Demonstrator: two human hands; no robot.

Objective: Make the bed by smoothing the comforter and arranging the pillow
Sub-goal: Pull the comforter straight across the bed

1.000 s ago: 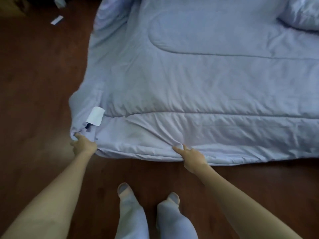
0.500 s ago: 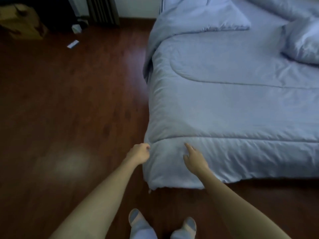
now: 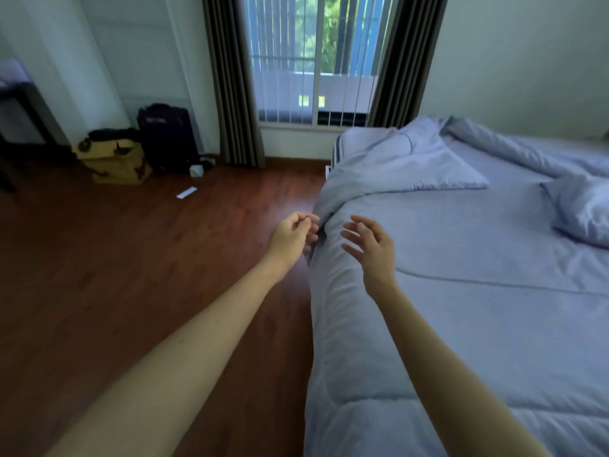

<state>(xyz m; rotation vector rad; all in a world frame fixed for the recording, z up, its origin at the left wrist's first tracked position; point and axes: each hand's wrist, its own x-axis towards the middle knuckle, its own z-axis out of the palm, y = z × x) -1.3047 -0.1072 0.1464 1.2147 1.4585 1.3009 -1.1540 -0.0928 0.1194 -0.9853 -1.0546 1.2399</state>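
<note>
A pale blue comforter (image 3: 478,308) covers the bed on the right; its far corner is folded back over itself near the window. A matching pillow (image 3: 583,209) lies at the right edge. My left hand (image 3: 291,237) hangs in the air beside the bed's left edge, fingers loosely curled and holding nothing. My right hand (image 3: 372,249) hovers just above the comforter's left edge with its fingers spread, and grips nothing.
Dark wooden floor (image 3: 131,275) stretches to the left of the bed. A black suitcase (image 3: 168,136) and a tan bag (image 3: 115,159) stand by the far wall. A white slip of paper (image 3: 186,192) lies on the floor. Curtains frame the window (image 3: 313,61).
Both hands have let go of the comforter's foot edge and lifted away. The view has risen and turned along the bed's left side toward the window.
</note>
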